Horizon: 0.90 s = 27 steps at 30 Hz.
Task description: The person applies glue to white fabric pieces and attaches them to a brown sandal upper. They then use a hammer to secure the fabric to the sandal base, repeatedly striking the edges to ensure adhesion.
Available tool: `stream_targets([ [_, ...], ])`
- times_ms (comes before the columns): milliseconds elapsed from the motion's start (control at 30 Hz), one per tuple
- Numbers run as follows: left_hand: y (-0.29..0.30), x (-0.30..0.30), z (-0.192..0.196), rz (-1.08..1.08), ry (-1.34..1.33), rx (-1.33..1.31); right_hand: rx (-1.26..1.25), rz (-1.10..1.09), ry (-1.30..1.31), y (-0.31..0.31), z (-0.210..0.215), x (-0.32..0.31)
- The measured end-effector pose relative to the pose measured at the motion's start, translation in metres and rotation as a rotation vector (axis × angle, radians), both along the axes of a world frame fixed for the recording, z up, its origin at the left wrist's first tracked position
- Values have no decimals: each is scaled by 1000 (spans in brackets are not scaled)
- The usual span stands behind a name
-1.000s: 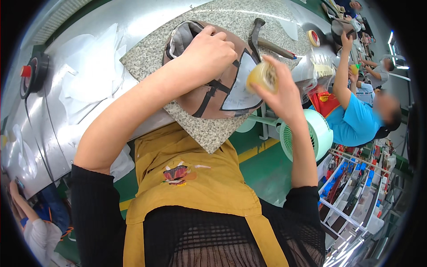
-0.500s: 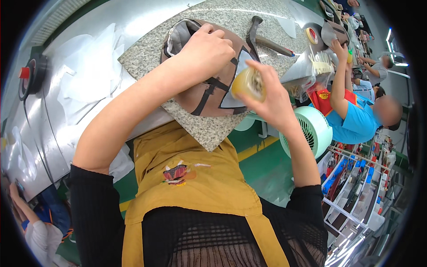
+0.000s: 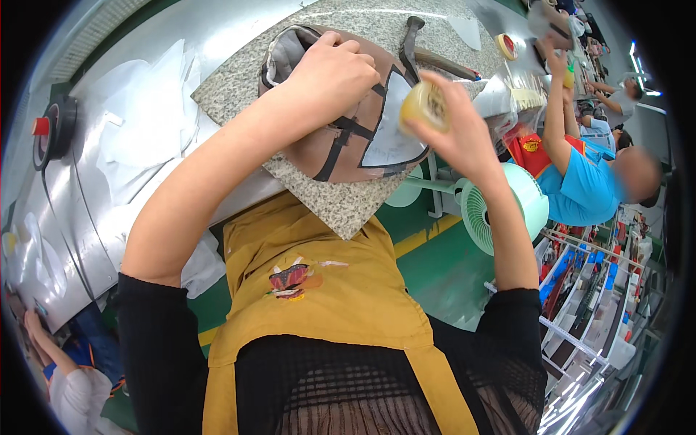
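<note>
The brown shoe upper [image 3: 341, 138], marked with dark bands and a pale grey panel, lies on the speckled stone slab [image 3: 239, 94] and sits directly under the left hand [image 3: 330, 76], whose fingers are curled and pressed down on its top so that the middle of the upper is hidden. Just to the right of that grip, the right hand [image 3: 453, 130] pinches a small yellowish round object [image 3: 424, 105] between thumb and fingertips, held above the pale panel's right edge; what the object is cannot be told. Beyond both hands a dark hammer-like tool [image 3: 417, 47] lies on the slab. Below the right wrist stands a mint-green fan [image 3: 507, 214]. Further right, a person in a blue shirt [image 3: 587, 196] reaches upward, partly cut off. Racks at the lower right are too blurred to read.
</note>
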<state>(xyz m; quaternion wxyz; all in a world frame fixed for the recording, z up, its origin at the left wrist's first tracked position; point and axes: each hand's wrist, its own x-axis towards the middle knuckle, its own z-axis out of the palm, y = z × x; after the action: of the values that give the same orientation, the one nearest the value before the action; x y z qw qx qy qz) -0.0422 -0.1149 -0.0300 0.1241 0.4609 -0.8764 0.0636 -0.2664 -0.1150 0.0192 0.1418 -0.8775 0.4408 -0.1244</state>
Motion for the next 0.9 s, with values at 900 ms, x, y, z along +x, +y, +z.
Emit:
stream_targets([
  [900, 0, -1, 2, 18, -112, -1, -96, -110, 10, 30, 9, -28],
])
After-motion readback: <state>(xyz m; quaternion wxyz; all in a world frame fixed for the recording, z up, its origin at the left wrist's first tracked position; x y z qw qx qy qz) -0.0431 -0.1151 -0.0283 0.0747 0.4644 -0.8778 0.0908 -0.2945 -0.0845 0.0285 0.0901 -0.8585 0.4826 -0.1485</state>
